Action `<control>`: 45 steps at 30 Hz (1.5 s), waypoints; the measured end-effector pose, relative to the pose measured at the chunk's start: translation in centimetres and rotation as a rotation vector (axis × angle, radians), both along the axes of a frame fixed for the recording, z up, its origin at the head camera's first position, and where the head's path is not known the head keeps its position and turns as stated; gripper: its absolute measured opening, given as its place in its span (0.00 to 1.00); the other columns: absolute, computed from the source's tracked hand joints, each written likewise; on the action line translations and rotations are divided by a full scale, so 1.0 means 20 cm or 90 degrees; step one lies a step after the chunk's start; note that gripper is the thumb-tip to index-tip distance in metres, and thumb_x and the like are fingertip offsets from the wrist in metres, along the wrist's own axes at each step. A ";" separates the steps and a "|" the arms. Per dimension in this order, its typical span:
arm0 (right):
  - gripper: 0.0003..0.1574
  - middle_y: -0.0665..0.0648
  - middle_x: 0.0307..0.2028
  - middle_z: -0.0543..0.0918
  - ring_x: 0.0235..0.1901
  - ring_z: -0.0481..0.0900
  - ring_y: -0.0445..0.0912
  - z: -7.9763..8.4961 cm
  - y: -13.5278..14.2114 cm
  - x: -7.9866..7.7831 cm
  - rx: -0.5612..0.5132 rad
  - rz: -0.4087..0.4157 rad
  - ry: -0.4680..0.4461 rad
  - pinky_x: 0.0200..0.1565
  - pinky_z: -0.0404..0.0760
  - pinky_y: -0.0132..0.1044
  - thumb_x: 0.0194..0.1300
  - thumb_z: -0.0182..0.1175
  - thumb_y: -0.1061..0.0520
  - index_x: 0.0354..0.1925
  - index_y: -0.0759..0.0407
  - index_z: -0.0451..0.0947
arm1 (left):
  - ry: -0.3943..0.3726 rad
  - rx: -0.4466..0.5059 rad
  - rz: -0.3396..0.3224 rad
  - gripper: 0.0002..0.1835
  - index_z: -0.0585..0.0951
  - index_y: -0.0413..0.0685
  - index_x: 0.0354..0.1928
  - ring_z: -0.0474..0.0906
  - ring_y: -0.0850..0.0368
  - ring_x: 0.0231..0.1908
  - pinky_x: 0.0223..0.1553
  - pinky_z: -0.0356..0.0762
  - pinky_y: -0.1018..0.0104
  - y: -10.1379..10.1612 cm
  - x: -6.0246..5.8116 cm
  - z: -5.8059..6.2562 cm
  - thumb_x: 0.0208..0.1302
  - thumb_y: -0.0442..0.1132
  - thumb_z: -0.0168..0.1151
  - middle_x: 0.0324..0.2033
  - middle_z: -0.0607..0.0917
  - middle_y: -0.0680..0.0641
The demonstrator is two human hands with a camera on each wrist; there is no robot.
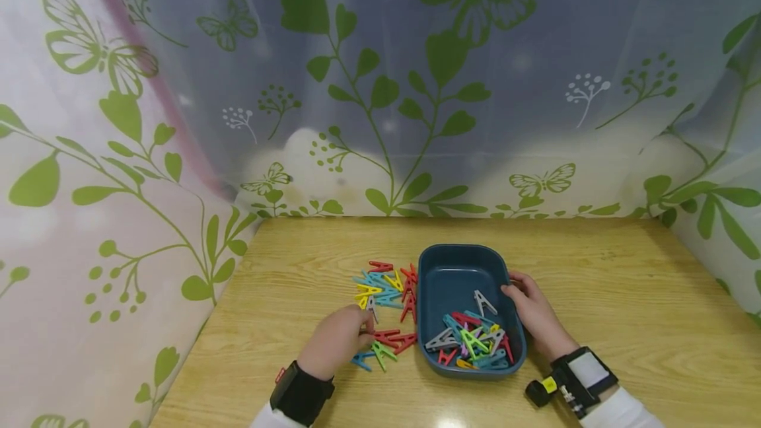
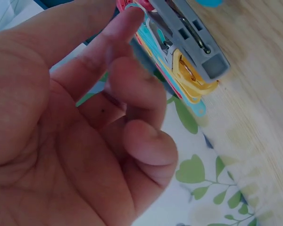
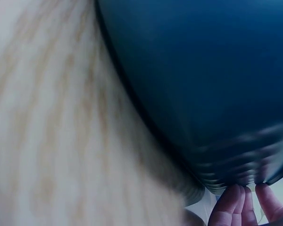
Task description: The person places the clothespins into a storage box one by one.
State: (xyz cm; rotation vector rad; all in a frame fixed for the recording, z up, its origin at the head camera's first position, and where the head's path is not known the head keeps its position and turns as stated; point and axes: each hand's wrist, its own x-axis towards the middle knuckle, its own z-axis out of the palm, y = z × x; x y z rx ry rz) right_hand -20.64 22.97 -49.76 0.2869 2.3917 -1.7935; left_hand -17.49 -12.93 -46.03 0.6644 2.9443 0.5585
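Note:
Loose plastic clothespins (image 1: 388, 298) in red, blue, yellow, grey and green lie in a pile left of a dark blue plastic bin (image 1: 462, 257). My left hand (image 1: 340, 341) is at the pile's near side, fingers bent, thumb and index fingertips right at a red clothespin (image 1: 388, 333); I cannot tell whether they pinch it. Close by in the left wrist view are a grey clothespin (image 2: 193, 42) and a yellow clothespin (image 2: 191, 77). My right hand (image 1: 538, 314) grips the bin's right wall, thumb at the rim, fingers outside. Mixed clothespins (image 1: 472, 339) fill the bin's near half.
The bin stands on a light wooden table (image 1: 642, 322). Behind and beside the table hangs a curtain (image 1: 380, 84) printed with green leaves and butterflies. A green clothespin (image 1: 383, 354) and a blue clothespin (image 1: 361, 360) lie just right of the left wrist.

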 end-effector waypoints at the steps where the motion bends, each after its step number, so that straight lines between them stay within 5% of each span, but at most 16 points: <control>1: 0.36 0.71 0.72 0.61 0.67 0.64 0.63 0.00 0.00 0.00 0.000 -0.001 0.000 0.69 0.63 0.57 0.81 0.46 0.49 0.77 0.65 0.52 | 0.005 -0.007 -0.001 0.10 0.81 0.53 0.28 0.69 0.65 0.26 0.29 0.69 0.68 0.00 0.00 0.00 0.60 0.39 0.76 0.27 0.79 0.57; 20: 0.36 0.70 0.72 0.61 0.67 0.65 0.62 0.00 -0.01 0.00 0.001 -0.006 0.005 0.69 0.64 0.57 0.81 0.47 0.49 0.77 0.64 0.53 | 0.041 -0.037 0.020 0.10 0.81 0.50 0.26 0.66 0.65 0.24 0.26 0.66 0.69 -0.02 0.03 -0.05 0.61 0.35 0.74 0.24 0.75 0.56; 32: 0.36 0.70 0.73 0.60 0.69 0.64 0.63 0.00 0.00 0.00 0.002 -0.005 0.001 0.70 0.63 0.59 0.81 0.47 0.49 0.77 0.64 0.53 | 0.114 -0.021 0.078 0.08 0.80 0.47 0.30 0.65 0.63 0.23 0.25 0.64 0.70 0.03 0.03 0.04 0.67 0.33 0.69 0.25 0.74 0.54; 37: 0.36 0.70 0.74 0.60 0.69 0.63 0.63 0.00 0.00 0.00 0.002 -0.001 0.000 0.71 0.62 0.60 0.81 0.46 0.49 0.77 0.64 0.52 | 0.184 0.022 0.043 0.07 0.80 0.49 0.32 0.64 0.65 0.23 0.25 0.64 0.72 0.11 0.04 0.08 0.70 0.36 0.67 0.25 0.73 0.55; 45: 0.37 0.70 0.73 0.60 0.69 0.63 0.63 0.00 0.00 0.00 0.003 -0.001 -0.002 0.70 0.62 0.61 0.81 0.47 0.48 0.77 0.63 0.52 | 0.210 0.030 -0.066 0.03 0.84 0.53 0.42 0.74 0.66 0.29 0.31 0.72 0.74 0.34 0.11 0.14 0.71 0.41 0.66 0.34 0.81 0.56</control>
